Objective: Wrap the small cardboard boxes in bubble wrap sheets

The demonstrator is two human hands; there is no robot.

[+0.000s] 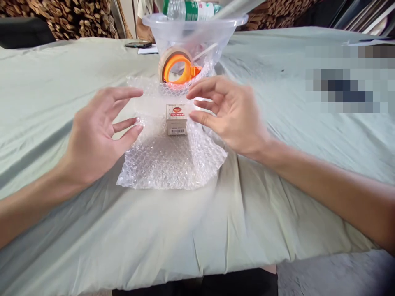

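Note:
A small white carton [177, 119] with red print and a barcode stands on a sheet of bubble wrap [160, 164]. My left hand [98, 127] is at the left edge of the wrap, fingers apart and curved, holding nothing. On the other side, my right hand [228, 113] hovers close to the carton's right, its fingers spread and a small gap showing between thumb and box. Behind the carton, a roll of tape [162, 65] with an orange dispenser [187, 70] rests against the far part of the wrap.
A clear plastic basin [151, 22] stands behind the tape, with a green-labelled bottle [193, 10] across its top. Beyond it are a phone [138, 44] and another person's arm [143, 32]. A wrinkled pale green cloth [108, 246] covers the table.

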